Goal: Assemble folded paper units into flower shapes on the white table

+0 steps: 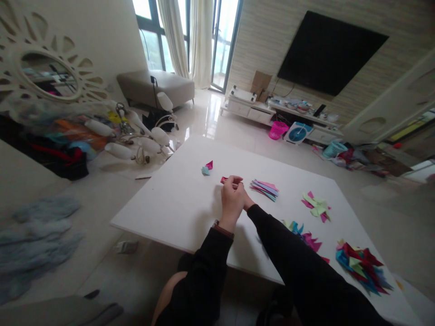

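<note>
My left hand (232,199), a brown band at its wrist, is closed over a small piece of red paper (223,179) above the white table. Red shows past its fingers on the left; the rest is covered. My right hand (248,200) is pressed close behind the left one, its fingers hidden. To the right of the hands lies a fanned stack of coloured paper strips (264,189). A pink folded paper piece (210,165) and a pale blue folded piece (205,171) rest farther left.
On the white table (170,213), a green and pink paper shape (316,206) lies at right. A heap of colourful folded papers (363,267) sits near the right edge, and more folded papers (311,240) are partly behind my right sleeve. A lamp fixture (148,145) stands on the floor at left.
</note>
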